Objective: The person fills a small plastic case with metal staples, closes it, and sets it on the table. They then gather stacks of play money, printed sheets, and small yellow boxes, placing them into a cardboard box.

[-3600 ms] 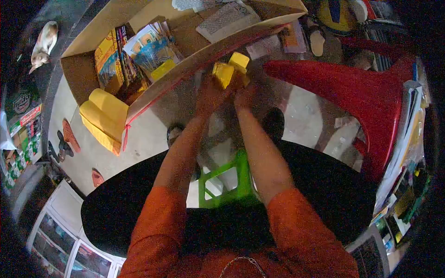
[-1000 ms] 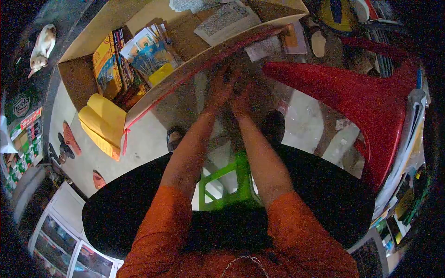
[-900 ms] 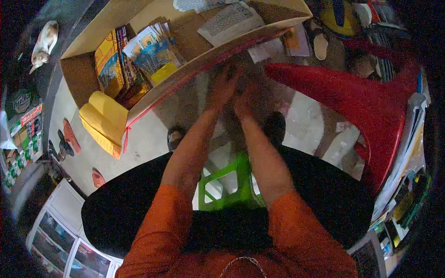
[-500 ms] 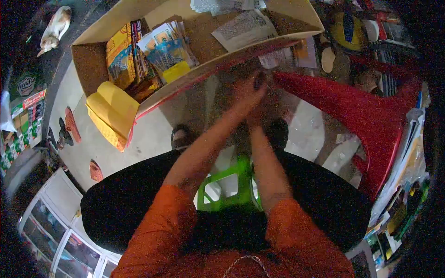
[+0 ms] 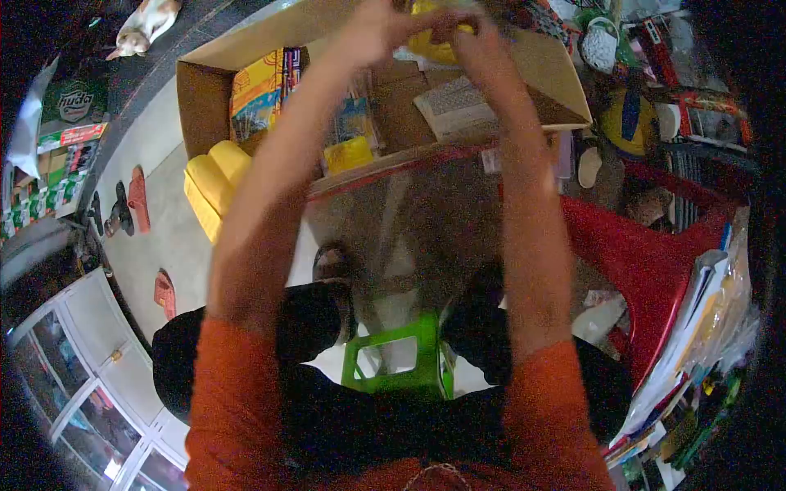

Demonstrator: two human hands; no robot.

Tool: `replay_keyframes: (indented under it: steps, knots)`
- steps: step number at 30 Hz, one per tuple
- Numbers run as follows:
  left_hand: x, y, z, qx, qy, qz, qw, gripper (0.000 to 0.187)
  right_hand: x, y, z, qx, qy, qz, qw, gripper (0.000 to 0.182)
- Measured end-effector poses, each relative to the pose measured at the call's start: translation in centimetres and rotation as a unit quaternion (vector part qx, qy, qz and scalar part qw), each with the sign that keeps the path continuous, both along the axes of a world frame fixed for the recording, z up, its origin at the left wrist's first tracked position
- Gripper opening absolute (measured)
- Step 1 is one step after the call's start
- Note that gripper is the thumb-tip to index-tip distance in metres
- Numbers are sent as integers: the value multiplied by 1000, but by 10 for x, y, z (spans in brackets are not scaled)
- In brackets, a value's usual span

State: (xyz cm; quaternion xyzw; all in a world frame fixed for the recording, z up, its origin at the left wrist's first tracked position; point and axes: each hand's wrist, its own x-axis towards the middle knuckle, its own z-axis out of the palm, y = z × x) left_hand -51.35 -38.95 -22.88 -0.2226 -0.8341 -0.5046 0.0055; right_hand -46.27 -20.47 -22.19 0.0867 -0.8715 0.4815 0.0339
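Both my hands are raised over the far side of an open cardboard box point(image 5: 565, 90), blurred by motion. Between them is a yellow object point(image 5: 434, 41), its kind not clear. My left hand point(image 5: 372, 33) reaches over it from the left, with fingers closed at its upper edge. From the right, my right hand point(image 5: 479, 37) has its fingers bent against the same object. In the box stand orange-yellow booklets point(image 5: 258, 90) and blue-and-white packets point(image 5: 356, 119), partly behind my left arm. Printed sheets point(image 5: 454, 106) lie at its right.
Yellow folded paper point(image 5: 217, 180) hangs at the box's left corner. A red plastic chair point(image 5: 622, 245) is on the right, beside stacked papers point(image 5: 696, 303). A green stool point(image 5: 397, 356) is between my legs. Sandals point(image 5: 137, 200) and a cat point(image 5: 147, 29) are on the left.
My hands have moved up and forward, from the box's near edge to its far side, and farther apart. The yellow object now shows between them. The view has shifted.
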Motion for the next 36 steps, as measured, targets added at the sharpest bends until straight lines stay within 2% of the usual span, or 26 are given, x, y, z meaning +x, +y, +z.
replay_keyframes:
  steps: [1, 2, 4, 5, 6, 7, 8, 9, 11, 12, 13, 15, 16, 17, 18, 20, 22, 25, 27, 28, 30, 31, 32, 33, 34, 36]
  knots:
    - [5, -22, -8, 21, -102, -43, 994, 63, -6, -9, 15, 12, -173, 40, 984, 37]
    - [8, -38, -13, 42, -201, -86, 975, 69, -15, -8, 11, 16, -170, 41, 985, 37]
    - [8, -51, -67, 14, -158, -42, 987, 74, -34, -7, -17, 74, -258, 232, 935, 38]
    - [9, -58, -104, -16, -118, 4, 993, 78, -42, -9, -42, 78, -260, 235, 933, 38]
    - [5, -70, -147, -12, -122, 7, 992, 78, -47, -11, -74, 85, -363, 206, 905, 40]
    - [-6, -83, -191, -23, -149, -35, 988, 83, -53, -12, -95, 93, -462, 173, 865, 43]
    - [-13, -89, -216, -34, -174, -79, 981, 89, -58, -15, -108, 97, -464, 173, 863, 43]
    - [-8, -81, -212, -29, -178, -77, 981, 89, -62, -22, -119, 135, -493, 193, 838, 45]
    - [4, -55, -185, -173, -349, -135, 911, 87, -66, -34, -129, 173, -522, 216, 807, 47]
    - [0, -49, -211, -333, -339, -75, 877, 80, -64, -38, -126, 178, -542, 241, 786, 50]
    - [8, -48, -214, -332, -341, -75, 876, 80, -66, -41, -129, 181, -560, 264, 764, 54]
    - [38, -45, -217, -474, -2, 2, 880, 73, -69, -29, -204, 160, -595, 269, 741, 53]
    - [41, -40, -212, -474, -4, -1, 881, 73, -68, -24, -233, 140, -627, 274, 716, 53]
    - [39, -34, -202, -520, -88, -88, 845, 71, -63, -28, -232, 139, -629, 273, 714, 53]
    - [40, -30, -197, -555, -168, -173, 796, 68, -53, -35, -228, 222, -602, 276, 715, 52]
    - [51, -35, -221, -504, -160, -178, 830, 65, -44, -41, -217, 310, -569, 274, 711, 51]
    - [59, -31, -224, -452, -152, -184, 859, 61, -40, -43, -207, 455, -340, 393, 723, 49]
    - [62, -23, -210, -454, -114, -102, 878, 54, -78, -38, -182, 422, -278, 408, 760, 49]
    - [59, -17, -188, -499, -186, -184, 826, 51, -108, -15, -212, 421, -137, 227, 867, 52]
    - [60, -18, -192, -499, -187, -183, 826, 51, -110, -6, -207, 421, -137, 228, 867, 52]
    - [56, -17, -199, -451, -212, -167, 851, 50, -121, 19, -195, 494, -99, 306, 808, 57]
    - [54, -14, -202, -450, -212, -168, 851, 50, -149, 90, -275, 494, -100, 306, 807, 57]
    - [51, -10, -206, -411, -199, -139, 879, 50, -170, 146, -353, 448, -267, 185, 833, 58]
    - [47, -5, -212, -369, -187, -110, 904, 50, -242, 126, -444, 383, -421, 56, 820, 59]
    - [41, 3, -222, -368, -188, -111, 904, 50, -178, 190, -395, 384, -423, 55, 819, 59]
    - [26, 18, -231, -337, -271, -96, 896, 52, -129, 132, -332, 168, -346, 93, 918, 61]
